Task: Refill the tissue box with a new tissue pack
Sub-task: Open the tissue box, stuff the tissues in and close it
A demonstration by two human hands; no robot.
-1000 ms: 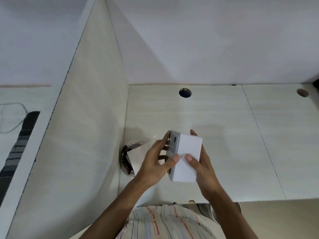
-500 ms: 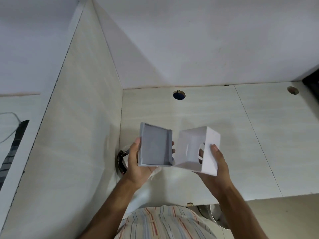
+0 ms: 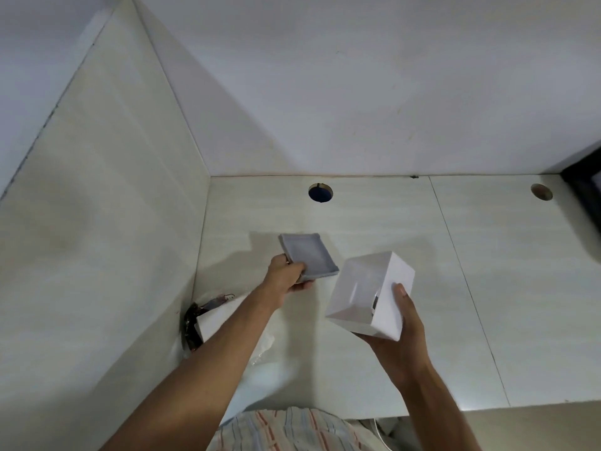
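My right hand (image 3: 401, 333) grips a white cube-shaped tissue box shell (image 3: 369, 292) above the desk, its open side turned toward me and to the left. My left hand (image 3: 286, 276) is stretched forward and pinches the near edge of the grey square base tray (image 3: 307, 257) of the box, held low over the desk. A tissue pack (image 3: 213, 319) in clear wrapping with a dark end lies on the desk by the left wall, partly hidden under my left forearm.
The pale desk (image 3: 390, 229) sits in a corner, with a side panel (image 3: 107, 222) on the left and a white wall behind. Two cable holes (image 3: 320, 192) (image 3: 541, 192) lie near the back edge. A dark object (image 3: 585, 187) stands at the far right.
The grey base and white shell came apart. My left hand has carried the base forward and down toward the desk, while my right hand has kept the shell and shifted right.
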